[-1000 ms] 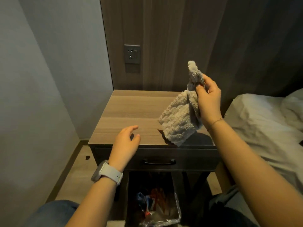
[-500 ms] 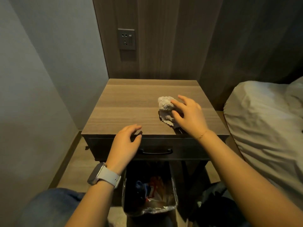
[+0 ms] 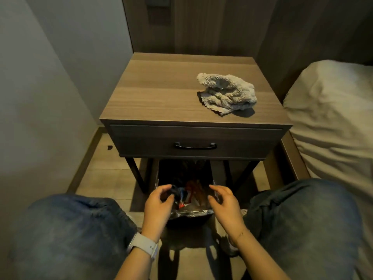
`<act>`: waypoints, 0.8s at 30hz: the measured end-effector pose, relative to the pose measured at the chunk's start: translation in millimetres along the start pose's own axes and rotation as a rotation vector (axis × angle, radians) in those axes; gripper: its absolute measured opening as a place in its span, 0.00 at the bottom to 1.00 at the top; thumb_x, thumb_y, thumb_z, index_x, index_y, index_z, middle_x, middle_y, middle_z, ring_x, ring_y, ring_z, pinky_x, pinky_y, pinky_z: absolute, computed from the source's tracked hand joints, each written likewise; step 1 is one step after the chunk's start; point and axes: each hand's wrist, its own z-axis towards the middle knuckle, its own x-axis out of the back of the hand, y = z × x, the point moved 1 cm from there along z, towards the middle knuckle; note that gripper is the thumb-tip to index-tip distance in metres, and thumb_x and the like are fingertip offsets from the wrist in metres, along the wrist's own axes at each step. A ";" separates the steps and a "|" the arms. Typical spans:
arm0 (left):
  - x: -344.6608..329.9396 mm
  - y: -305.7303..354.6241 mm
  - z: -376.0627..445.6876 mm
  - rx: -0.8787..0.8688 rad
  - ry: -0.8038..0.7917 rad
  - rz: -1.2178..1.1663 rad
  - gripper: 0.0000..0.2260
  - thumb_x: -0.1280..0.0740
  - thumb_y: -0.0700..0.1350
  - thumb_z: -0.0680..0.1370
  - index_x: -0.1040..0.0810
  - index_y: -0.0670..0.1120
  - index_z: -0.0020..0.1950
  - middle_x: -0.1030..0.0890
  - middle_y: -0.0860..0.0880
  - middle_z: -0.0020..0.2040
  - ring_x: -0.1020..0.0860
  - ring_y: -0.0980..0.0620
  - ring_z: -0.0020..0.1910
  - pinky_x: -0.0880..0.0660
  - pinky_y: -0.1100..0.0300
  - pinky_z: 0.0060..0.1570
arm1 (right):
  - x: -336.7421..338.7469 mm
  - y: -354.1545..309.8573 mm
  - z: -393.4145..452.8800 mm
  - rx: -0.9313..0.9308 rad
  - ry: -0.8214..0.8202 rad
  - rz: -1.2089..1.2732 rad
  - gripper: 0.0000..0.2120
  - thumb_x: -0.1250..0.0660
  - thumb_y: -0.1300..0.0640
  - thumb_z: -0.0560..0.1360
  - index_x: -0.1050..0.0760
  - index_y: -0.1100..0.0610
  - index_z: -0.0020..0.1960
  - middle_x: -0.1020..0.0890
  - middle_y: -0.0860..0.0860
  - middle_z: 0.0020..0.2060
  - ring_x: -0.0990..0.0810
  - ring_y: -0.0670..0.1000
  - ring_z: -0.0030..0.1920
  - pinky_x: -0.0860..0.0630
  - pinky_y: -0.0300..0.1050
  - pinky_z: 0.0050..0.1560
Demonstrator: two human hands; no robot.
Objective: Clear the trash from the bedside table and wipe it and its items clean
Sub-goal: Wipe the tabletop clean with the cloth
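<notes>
**Cloth on table, hands at bin**

At right, the bed (image 3: 331, 110) w/ pale sheet runs along the bedside table (image 3: 161, 98). Table's drawer is shut. Below it, near side, a lined trash bin (image 3: 189, 216) holds wrappers (image 3: 186, 196). Crumpled grey cloth (image 3: 227, 94) lies on the tabletop's right half, nothing touching it. Left hand (image 3: 158, 205) & right hand (image 3: 225, 204), both w/ fingers loosely curled, gripping nothing, hover at the bin's rim, one each side.
</notes>
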 end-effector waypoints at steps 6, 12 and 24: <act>-18.7 -9.5 -5.0 0.063 -0.097 -0.039 0.13 0.35 0.37 0.78 0.24 0.49 0.60 0.22 0.55 0.53 0.25 0.59 0.54 0.31 0.72 0.47 | -2.3 11.4 -10.6 -0.094 -0.018 0.058 0.18 0.34 0.59 0.77 0.28 0.52 0.66 0.29 0.46 0.60 0.28 0.45 0.61 0.34 0.32 0.59; -56.1 39.7 5.5 -0.039 -0.266 -0.022 0.12 0.34 0.39 0.78 0.23 0.54 0.58 0.22 0.59 0.52 0.25 0.65 0.53 0.30 0.66 0.54 | 59.7 -6.7 -15.0 -0.092 0.187 0.062 0.18 0.35 0.55 0.77 0.28 0.48 0.67 0.28 0.42 0.60 0.29 0.41 0.60 0.33 0.34 0.60; -146.1 137.9 -17.6 -0.204 -0.498 -0.075 0.12 0.33 0.39 0.77 0.22 0.51 0.59 0.20 0.56 0.54 0.23 0.61 0.55 0.27 0.61 0.57 | 179.7 -3.1 -37.4 -0.129 0.428 0.187 0.17 0.36 0.56 0.78 0.29 0.49 0.66 0.27 0.44 0.59 0.26 0.42 0.57 0.28 0.32 0.51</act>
